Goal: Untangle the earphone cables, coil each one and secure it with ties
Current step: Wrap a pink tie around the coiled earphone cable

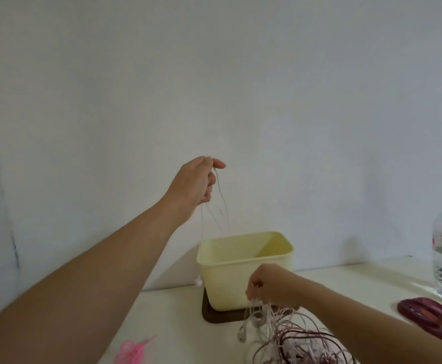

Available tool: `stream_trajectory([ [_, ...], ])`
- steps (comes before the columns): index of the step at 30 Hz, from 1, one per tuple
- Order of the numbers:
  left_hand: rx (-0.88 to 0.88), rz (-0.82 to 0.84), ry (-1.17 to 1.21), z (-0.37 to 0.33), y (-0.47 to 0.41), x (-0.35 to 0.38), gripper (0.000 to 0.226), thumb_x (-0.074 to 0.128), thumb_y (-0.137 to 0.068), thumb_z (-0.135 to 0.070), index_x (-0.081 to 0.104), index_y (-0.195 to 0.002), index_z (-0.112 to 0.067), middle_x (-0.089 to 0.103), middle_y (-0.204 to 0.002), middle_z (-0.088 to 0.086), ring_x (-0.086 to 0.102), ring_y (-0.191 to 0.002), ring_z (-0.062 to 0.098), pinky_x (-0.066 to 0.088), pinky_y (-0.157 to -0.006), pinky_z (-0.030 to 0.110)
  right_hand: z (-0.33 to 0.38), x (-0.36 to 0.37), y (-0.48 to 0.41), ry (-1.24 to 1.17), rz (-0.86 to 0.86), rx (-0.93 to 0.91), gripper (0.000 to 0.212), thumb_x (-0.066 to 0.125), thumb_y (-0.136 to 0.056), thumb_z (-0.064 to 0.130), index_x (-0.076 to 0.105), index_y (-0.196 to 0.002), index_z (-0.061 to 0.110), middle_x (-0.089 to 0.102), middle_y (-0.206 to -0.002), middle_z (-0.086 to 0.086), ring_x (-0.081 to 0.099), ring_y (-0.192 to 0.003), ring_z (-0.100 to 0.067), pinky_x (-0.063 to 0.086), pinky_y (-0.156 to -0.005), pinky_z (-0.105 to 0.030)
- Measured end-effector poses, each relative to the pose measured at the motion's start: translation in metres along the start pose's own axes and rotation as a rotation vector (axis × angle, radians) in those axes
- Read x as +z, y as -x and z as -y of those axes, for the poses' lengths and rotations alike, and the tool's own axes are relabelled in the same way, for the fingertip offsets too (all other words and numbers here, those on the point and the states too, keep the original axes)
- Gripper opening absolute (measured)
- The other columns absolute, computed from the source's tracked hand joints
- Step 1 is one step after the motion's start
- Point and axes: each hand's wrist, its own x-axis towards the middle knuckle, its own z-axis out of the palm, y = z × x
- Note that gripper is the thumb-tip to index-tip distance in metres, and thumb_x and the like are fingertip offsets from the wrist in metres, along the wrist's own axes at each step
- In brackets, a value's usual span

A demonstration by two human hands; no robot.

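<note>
Two hands work well apart: the left hand [196, 183], raised high, pinches thin pale strands [201, 224] hanging toward the yellow tub [240, 271]; the right hand [271, 286] grips the tangle of white, pink and dark-brown earphone cables [293, 340] heaped on the table [175, 316].

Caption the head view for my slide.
Left hand holds an earphone cable above a yellow bin; right hand grips the tangle.

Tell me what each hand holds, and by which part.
The left hand, raised, pinches a thin earphone cable at the top of its hanging strands. The right hand grips the cable tangle at its top.
</note>
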Motion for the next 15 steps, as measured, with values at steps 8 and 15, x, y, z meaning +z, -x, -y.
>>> stream_trajectory([
  [8, 0.022, -0.102, 0.095, 0.005, 0.000, -0.016, 0.031, 0.031, -0.100, -0.018, 0.059, -0.090, -0.014, 0.032, -0.053, -0.006, 0.024, -0.041, 0.008, 0.022, -0.045, 0.023, -0.022, -0.067, 0.002, 0.236, -0.654, 0.128, 0.024, 0.051, -0.095, 0.026, 0.073, -0.088, 0.020, 0.062, -0.089, 0.000, 0.060, -0.088, -0.020, 0.038, -0.067, -0.025],
  [15, 0.031, -0.065, 0.121, 0.003, 0.001, -0.009, 0.030, 0.031, -0.101, -0.020, 0.059, -0.090, -0.015, 0.032, -0.054, -0.006, 0.025, -0.042, 0.008, 0.025, -0.043, 0.021, -0.028, -0.108, -0.002, 0.371, -0.789, 0.011, 0.023, 0.049, -0.094, 0.013, 0.071, -0.089, 0.006, 0.060, -0.086, -0.004, 0.060, -0.078, -0.024, 0.051, -0.069, -0.037],
])
